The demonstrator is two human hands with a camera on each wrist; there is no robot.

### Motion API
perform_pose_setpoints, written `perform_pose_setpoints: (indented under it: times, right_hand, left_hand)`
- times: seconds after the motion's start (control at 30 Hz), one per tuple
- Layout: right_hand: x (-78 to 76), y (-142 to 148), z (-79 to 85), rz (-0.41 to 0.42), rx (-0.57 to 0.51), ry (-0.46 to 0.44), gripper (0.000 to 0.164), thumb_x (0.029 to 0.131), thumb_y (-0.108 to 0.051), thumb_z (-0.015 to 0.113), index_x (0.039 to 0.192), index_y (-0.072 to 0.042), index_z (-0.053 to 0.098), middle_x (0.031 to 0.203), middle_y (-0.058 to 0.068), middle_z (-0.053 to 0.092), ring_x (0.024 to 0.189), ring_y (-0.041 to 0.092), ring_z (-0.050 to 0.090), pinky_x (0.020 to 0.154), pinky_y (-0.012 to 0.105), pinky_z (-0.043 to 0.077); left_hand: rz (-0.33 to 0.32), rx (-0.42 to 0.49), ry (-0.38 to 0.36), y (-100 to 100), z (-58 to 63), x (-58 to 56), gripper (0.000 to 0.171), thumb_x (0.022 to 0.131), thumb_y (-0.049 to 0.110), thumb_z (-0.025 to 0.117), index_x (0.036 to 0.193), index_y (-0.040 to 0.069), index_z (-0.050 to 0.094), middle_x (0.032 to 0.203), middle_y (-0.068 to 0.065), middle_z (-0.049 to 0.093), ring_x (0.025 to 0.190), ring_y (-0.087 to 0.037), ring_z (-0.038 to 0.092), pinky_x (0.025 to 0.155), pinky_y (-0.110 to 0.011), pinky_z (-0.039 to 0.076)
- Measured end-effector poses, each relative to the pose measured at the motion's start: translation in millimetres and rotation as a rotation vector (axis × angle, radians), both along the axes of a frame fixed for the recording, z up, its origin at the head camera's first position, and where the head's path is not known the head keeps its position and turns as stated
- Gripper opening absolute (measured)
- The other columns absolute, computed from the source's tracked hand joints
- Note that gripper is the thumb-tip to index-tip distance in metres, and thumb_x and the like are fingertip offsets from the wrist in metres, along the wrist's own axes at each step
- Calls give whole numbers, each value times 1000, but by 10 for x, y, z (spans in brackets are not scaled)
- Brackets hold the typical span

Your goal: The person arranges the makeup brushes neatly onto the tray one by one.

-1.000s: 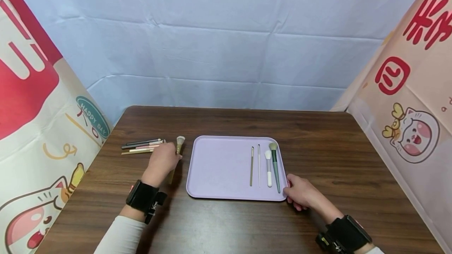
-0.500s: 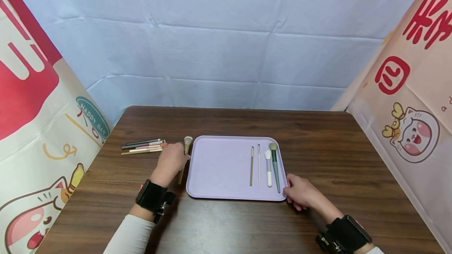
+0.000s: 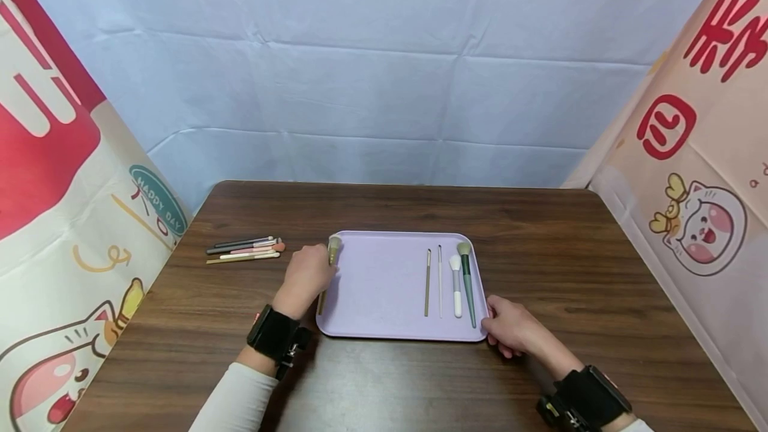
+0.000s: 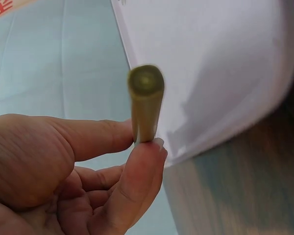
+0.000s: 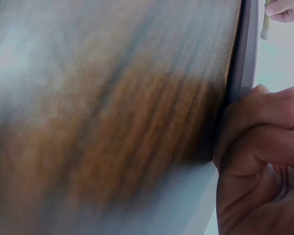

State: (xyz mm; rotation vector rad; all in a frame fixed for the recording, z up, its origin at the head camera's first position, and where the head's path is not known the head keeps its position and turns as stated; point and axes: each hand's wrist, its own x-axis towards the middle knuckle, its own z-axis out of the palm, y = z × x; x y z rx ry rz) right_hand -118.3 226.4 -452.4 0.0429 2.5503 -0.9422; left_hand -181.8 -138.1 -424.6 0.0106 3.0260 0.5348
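Note:
My left hand pinches a makeup brush with pale bristles and a gold-coloured handle, over the left edge of the lilac tray. In the left wrist view, thumb and fingers grip the brush handle, its butt end facing the camera. At the tray's near right corner, my right hand holds the rim, fingers curled. Towards the tray's right side lie a green brush, a white-and-grey brush, a thin white brush and a thin gold brush, roughly side by side.
Left of the tray, several more makeup brushes lie in a bundle on the brown wooden table. A pale blue cloth hangs behind the table, and printed cloths stand at both sides.
My left hand has moved right with the gold-handled brush, from beside the bundle to over the tray's left edge. The bundle is now fully uncovered. My right hand stays at the tray corner.

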Motion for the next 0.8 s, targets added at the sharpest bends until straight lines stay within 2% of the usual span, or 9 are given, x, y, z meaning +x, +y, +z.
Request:
perform_pose_setpoints:
  times: [0.33,0.63,0.8]
  right_hand:
    - [-1,0,1,-1,4,-3,8,88,-5,55,84,-7,48,63,7,59,38,15,51,36,25,38]
    - [2,1,-4,-2,3,-2,8,88,-4,55,84,-7,48,63,7,59,38,15,51,36,26,39]
    - [0,3,-4,-3,3,-3,8,88,-5,55,84,-7,49,63,8,59,38,16,51,37,26,39]
  left_hand:
    - [-30,-5,41,197,13,-18,26,90,19,77,74,3,63,65,-6,58,59,-23,57,53,-35,47]
    - [-59,2,17,394,21,-20,24,90,20,77,80,3,65,67,-5,58,61,-23,58,58,-37,48]
    - [-77,-1,21,487,2,-18,25,88,21,79,78,4,64,68,-6,60,66,-24,60,65,-41,52]
